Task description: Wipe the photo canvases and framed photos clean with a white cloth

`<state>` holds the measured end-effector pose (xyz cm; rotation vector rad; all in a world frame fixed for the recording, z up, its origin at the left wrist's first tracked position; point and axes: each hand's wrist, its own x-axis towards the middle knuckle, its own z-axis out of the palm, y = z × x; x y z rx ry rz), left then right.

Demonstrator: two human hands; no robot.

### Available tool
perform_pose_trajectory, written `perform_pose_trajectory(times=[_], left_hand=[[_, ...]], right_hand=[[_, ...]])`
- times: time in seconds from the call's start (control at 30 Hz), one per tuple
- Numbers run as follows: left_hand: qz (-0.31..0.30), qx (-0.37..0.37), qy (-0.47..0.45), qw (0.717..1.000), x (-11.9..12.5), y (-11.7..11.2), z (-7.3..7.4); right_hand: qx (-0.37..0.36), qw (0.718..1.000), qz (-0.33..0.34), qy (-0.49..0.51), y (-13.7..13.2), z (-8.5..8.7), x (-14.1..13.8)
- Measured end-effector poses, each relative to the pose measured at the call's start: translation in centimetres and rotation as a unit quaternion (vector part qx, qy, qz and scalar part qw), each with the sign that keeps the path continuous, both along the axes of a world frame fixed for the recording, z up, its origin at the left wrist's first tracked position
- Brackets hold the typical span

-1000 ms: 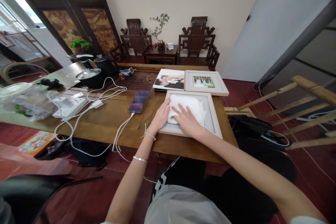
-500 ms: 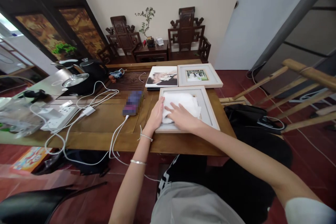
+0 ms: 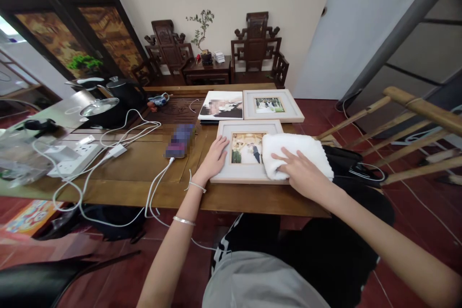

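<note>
Near picture frame (image 3: 241, 173), table edge: left hand (image 3: 215, 153) flat, fingers open, on its left border; right hand (image 3: 301, 171) spread, pressing white towel (image 3: 298, 151) over its right side. Beyond it: second frame (image 3: 272, 106), canvas print (image 3: 221, 106)

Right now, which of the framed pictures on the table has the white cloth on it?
The nearest framed picture, held by the left hand; the white cloth covers its right side. The two farther pictures lie bare.

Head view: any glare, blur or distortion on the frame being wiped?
Head view: nearest picture frame sharp, no glare on its photo; soft even light; right hand and white cloth crisp; wide-angle bending at edges; phone pixelated.
</note>
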<state>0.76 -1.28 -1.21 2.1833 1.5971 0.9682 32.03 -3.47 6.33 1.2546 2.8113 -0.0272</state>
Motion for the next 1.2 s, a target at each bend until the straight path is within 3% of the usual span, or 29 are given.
perform_pose_trajectory(times=[0.2,0.33,0.4,0.57,0.7,0.83,1.07,1.2], left_hand=[[-0.01,-0.002,0.003,1.0,-0.2,0.0,0.0],[-0.007,0.004,-0.002,1.0,-0.2,0.1,-0.1],[-0.004,0.008,-0.001,1.0,-0.2,0.1,-0.1],[-0.003,0.015,0.003,1.0,-0.3,0.3,-0.1],[-0.004,0.017,-0.003,1.0,-0.4,0.4,-0.1],[-0.005,0.024,-0.003,1.0,-0.5,0.5,-0.3],[0.005,0.025,-0.011,1.0,-0.5,0.4,-0.4],[0.011,0.033,-0.019,0.999,-0.4,0.6,-0.7]], right_hand=[[0.019,0.998,-0.028,0.051,7.1,-1.5,0.4],[0.055,0.991,-0.073,0.096,11.1,-0.8,-1.7],[0.089,0.989,-0.05,0.11,11.9,-0.1,-4.0],[0.117,0.984,0.114,0.066,12.0,0.1,-11.2],[0.113,0.985,0.125,0.017,11.9,-1.0,-14.0],[0.106,0.989,0.099,0.003,11.8,-0.8,-12.8],[0.097,0.994,0.02,-0.051,12.0,1.6,-6.4],[0.094,0.993,-0.005,-0.072,9.4,1.5,-3.4]])
